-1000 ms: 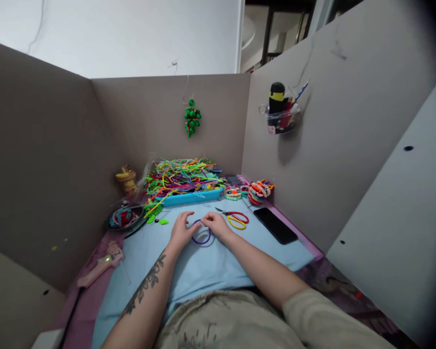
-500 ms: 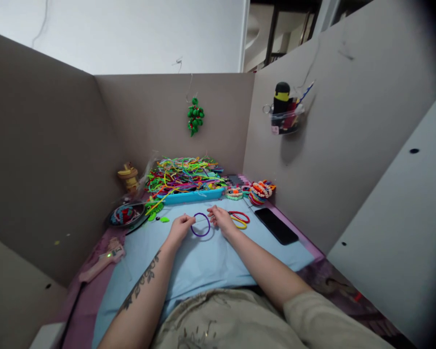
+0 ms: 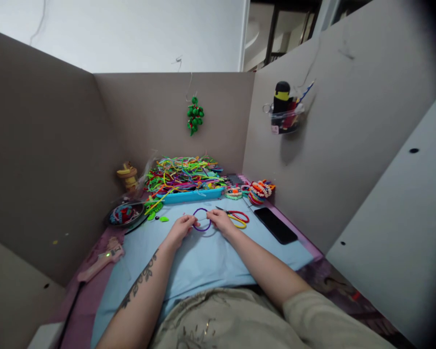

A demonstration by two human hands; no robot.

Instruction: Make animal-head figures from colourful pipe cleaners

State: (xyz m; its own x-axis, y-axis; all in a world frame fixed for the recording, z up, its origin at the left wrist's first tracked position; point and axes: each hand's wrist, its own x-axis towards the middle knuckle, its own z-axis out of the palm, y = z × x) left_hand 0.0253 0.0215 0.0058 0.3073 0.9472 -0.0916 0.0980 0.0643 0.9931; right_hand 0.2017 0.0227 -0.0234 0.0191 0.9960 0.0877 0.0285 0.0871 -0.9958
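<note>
A purple ring, seemingly a bent pipe cleaner [image 3: 202,230], is held up over the blue cloth [image 3: 210,261] between my two hands. My left hand [image 3: 183,228] pinches its left side with thumb and fingers. On the opposite side, my right hand [image 3: 220,219] has its fingertips closed on the ring. A thin pale line crosses the ring between the hands; what it is I cannot make out. Just right of my right hand lie scissors [image 3: 241,216] with one red and one yellow handle.
Behind the hands stands a blue tray [image 3: 192,195] heaped with colourful pipe cleaners [image 3: 185,174]. A black phone [image 3: 276,226] lies at the right. At the left are a pink glue gun [image 3: 103,261] and a dark bowl [image 3: 125,214]. Grey panels enclose the table.
My right hand has come down and closed on the right side of the purple ring, where its fingers were apart before. The ring has shifted slightly up, and the scissor tips now show.
</note>
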